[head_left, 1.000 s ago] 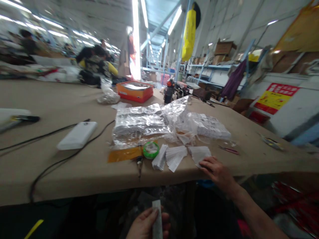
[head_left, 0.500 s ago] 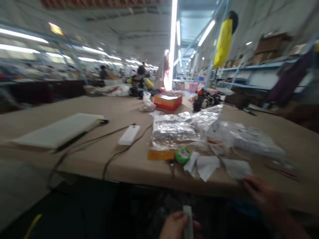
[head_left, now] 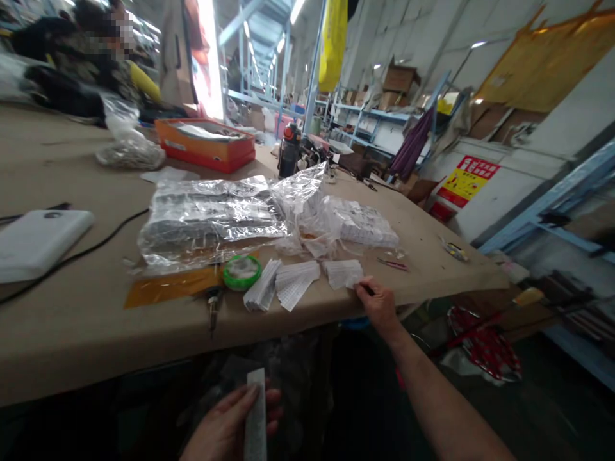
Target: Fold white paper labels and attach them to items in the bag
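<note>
My left hand (head_left: 230, 422) is low, below the table edge, closed on a narrow white paper strip (head_left: 256, 416) that stands upright in the fingers. My right hand (head_left: 379, 304) reaches to the table's near edge and pinches the corner of the right-hand stack of white printed slips (head_left: 342, 273). Two more fanned stacks of slips (head_left: 283, 285) lie to its left. A green round tape roll (head_left: 241, 272) sits beside them, next to an amber sheet (head_left: 168, 286).
Crinkled clear plastic bags (head_left: 216, 218) and a bagged bundle of slips (head_left: 358, 224) lie behind the stacks on the tan table (head_left: 72, 320). A white power bank (head_left: 38, 240) with black cable is left; orange box (head_left: 206, 144), black bottle (head_left: 289, 150), a seated person behind.
The view swung left and back right. My right hand stayed at the right-hand stack of slips and now pinches its corner. My left hand still holds the strip.
</note>
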A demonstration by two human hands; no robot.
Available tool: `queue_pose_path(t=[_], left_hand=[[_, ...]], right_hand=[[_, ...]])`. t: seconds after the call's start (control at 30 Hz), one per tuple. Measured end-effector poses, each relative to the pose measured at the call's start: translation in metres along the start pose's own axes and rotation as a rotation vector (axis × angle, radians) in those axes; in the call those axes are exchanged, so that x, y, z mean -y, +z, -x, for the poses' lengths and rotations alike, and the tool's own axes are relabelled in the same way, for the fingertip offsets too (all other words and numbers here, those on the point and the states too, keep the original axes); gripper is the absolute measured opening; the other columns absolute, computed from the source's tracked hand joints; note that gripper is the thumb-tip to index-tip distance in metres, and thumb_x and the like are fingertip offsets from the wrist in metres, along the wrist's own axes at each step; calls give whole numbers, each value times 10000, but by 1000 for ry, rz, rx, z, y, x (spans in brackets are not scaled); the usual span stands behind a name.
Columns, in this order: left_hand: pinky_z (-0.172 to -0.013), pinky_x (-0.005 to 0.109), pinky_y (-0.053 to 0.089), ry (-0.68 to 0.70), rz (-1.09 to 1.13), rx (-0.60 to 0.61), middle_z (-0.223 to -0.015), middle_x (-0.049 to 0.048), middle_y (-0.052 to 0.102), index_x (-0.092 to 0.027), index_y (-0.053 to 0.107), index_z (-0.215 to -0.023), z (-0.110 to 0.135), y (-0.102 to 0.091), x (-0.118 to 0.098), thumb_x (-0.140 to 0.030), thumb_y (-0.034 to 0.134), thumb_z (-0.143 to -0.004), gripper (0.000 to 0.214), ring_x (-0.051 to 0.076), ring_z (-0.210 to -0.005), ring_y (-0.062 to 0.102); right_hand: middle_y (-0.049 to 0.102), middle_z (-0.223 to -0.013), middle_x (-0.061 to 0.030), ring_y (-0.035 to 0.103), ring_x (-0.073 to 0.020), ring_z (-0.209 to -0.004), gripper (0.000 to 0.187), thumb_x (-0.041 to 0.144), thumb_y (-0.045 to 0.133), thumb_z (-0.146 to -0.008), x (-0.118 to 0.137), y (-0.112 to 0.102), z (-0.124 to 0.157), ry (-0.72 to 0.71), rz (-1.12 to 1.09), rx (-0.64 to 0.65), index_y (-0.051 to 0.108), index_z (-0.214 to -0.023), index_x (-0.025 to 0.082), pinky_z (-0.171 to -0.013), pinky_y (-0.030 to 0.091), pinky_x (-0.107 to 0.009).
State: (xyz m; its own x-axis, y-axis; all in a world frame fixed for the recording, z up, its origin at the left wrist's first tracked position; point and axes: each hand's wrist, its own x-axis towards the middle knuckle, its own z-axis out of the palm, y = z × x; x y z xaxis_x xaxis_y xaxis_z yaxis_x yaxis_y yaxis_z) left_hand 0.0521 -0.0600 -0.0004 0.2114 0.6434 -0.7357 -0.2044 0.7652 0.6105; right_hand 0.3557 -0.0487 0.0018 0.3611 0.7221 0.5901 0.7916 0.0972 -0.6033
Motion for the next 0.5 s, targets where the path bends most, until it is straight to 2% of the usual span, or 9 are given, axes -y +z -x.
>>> queue_pose_path(t=[0.1,0.2,0.23,0.3,0.4,0.5], left_hand=[[-580,299,560,-8,3,2,-793,160,722,-66,606,-910,-1,2,0,-69,675,-712,209,212,-643,689],[-564,275,546,-15,11,39,-760,141,716,-72,610,-905,5,5,-3,-105,667,-733,184,185,-610,674],[-576,279,545,-9,19,89,-765,142,715,-71,616,-895,8,6,-4,-128,659,-747,164,183,-619,672],[-573,282,536,-22,55,159,-735,124,707,-79,630,-858,13,8,-7,-167,647,-761,133,167,-583,654],[-543,238,491,-5,153,272,-698,96,692,-76,655,-813,16,8,-9,-180,656,-745,124,128,-540,611],[-481,179,401,37,235,327,-665,65,670,-66,672,-782,15,3,-9,-135,666,-697,109,89,-515,563]], right_hand=[[602,-675,6,573,-138,-642,173,318,556,-835,11,-9,-1,30,-44,-109,603,-761,168,-616,461,-241],[644,-892,-35,612,-182,-879,105,287,560,-848,45,-13,12,1,-144,-162,590,-825,189,-807,483,-326],[648,-946,-45,613,-204,-939,45,238,573,-841,59,-11,20,-69,-236,-166,595,-845,199,-867,471,-378],[654,-983,-40,615,-220,-982,112,152,564,-836,88,-2,39,-219,-363,-40,606,-907,228,-909,460,-438],[668,-980,-61,599,-239,-1036,167,135,554,-837,121,22,71,-500,-398,309,618,-964,222,-906,468,-465],[680,-961,-74,588,-217,-1057,130,147,519,-874,135,46,95,-706,-344,462,627,-929,193,-925,465,-434]])
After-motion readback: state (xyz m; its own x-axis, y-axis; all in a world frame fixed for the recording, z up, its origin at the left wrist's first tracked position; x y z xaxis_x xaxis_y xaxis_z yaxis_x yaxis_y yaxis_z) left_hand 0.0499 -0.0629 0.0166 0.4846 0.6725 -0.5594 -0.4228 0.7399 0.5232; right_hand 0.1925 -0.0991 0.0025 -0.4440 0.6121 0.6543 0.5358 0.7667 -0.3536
